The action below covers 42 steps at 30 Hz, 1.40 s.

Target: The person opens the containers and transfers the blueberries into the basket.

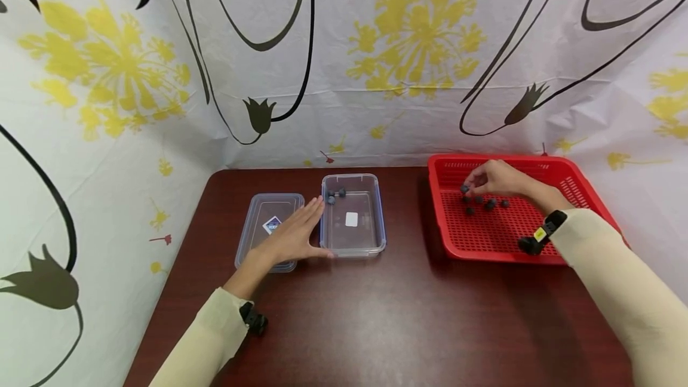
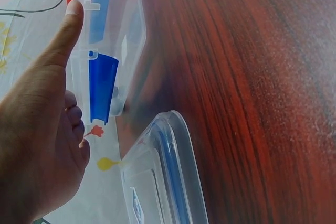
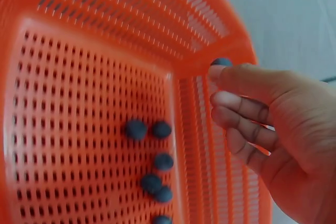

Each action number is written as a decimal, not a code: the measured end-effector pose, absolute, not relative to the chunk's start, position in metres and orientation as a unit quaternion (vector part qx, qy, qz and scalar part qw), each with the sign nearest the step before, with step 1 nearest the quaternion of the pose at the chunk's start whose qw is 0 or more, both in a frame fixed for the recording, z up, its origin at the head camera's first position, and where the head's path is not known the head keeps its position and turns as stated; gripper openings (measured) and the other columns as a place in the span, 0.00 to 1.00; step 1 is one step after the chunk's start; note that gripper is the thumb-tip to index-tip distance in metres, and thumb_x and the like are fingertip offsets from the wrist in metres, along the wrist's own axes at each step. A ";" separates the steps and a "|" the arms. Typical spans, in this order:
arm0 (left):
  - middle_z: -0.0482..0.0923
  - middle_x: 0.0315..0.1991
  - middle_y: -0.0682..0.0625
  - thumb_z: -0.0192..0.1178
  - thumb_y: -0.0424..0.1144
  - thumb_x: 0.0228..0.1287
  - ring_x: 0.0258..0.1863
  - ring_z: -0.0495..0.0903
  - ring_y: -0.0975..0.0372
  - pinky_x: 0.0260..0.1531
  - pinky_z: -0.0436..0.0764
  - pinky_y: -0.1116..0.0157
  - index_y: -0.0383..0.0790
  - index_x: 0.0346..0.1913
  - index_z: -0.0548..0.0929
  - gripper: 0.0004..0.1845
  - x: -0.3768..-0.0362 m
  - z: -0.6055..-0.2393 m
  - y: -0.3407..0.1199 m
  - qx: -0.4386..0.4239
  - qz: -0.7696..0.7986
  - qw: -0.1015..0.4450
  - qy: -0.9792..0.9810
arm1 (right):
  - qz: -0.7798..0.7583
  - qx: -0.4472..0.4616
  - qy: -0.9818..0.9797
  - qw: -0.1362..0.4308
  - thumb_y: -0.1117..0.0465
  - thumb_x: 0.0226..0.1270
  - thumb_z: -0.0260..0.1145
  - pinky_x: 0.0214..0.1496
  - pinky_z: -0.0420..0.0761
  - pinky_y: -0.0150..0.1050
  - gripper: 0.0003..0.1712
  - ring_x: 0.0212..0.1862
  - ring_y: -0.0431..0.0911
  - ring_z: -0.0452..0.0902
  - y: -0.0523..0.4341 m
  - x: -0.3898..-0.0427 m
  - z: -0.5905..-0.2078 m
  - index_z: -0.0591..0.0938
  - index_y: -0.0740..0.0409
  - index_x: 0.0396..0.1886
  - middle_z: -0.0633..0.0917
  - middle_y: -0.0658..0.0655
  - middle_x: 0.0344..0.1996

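My right hand [image 1: 498, 178] is over the left part of the red basket [image 1: 457, 252] and pinches a blueberry [image 3: 221, 62] between thumb and fingertips. Several more blueberries [image 3: 151, 183] lie loose on the perforated basket floor beneath it. With fingers straight and thumb spread, my left hand [image 1: 292, 236] rests along the left side of a clear plastic container [image 1: 366, 236]. A few blueberries [image 1: 331, 200] sit at that container's far left corner. In the left wrist view, a blue side latch [image 2: 103, 88] hangs down beside the left fingers.
Left of the container lies its clear lid [image 1: 252, 226] with a blue-and-white label, partly covered by my left hand. Everything stands on a dark red-brown wooden table [image 1: 398, 315]. A white patterned sheet [image 1: 344, 76] hangs behind the table and at its sides.
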<state>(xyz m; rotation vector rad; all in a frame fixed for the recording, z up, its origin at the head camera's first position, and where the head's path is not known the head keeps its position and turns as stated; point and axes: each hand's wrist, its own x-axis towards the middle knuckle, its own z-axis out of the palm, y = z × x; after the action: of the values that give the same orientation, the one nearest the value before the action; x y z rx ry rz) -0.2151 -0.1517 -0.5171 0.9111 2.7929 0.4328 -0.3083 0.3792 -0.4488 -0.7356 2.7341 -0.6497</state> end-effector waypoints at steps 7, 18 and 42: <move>0.35 0.88 0.42 0.66 0.77 0.59 0.87 0.39 0.51 0.83 0.48 0.49 0.34 0.86 0.44 0.70 -0.215 -0.517 -0.150 0.309 0.145 0.083 0.936 | -0.193 -0.221 0.944 0.154 0.66 0.64 0.77 0.33 0.83 0.33 0.05 0.33 0.39 0.86 0.405 -0.304 -0.459 0.92 0.57 0.40 0.92 0.49 0.31; 0.39 0.87 0.39 0.67 0.76 0.59 0.86 0.40 0.49 0.83 0.50 0.46 0.32 0.85 0.45 0.69 -0.214 -0.516 -0.149 0.320 0.143 0.070 0.934 | -0.179 -0.220 0.947 0.147 0.64 0.62 0.80 0.33 0.83 0.34 0.09 0.34 0.40 0.87 0.413 -0.303 -0.458 0.91 0.59 0.41 0.92 0.49 0.31; 0.38 0.88 0.41 0.66 0.77 0.58 0.87 0.39 0.50 0.83 0.50 0.47 0.34 0.86 0.44 0.70 -0.214 -0.515 -0.150 0.311 0.141 0.079 0.937 | -0.248 -0.380 0.889 0.056 0.62 0.62 0.81 0.43 0.86 0.45 0.11 0.37 0.41 0.87 0.207 -0.306 -0.417 0.92 0.58 0.43 0.91 0.48 0.32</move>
<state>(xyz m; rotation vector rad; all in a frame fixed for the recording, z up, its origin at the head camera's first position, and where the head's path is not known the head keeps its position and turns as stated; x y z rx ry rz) -0.2136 -0.1504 -0.5147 0.9306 2.8024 0.4228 -0.3056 0.2072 -0.4168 -1.1532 2.6989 -0.7515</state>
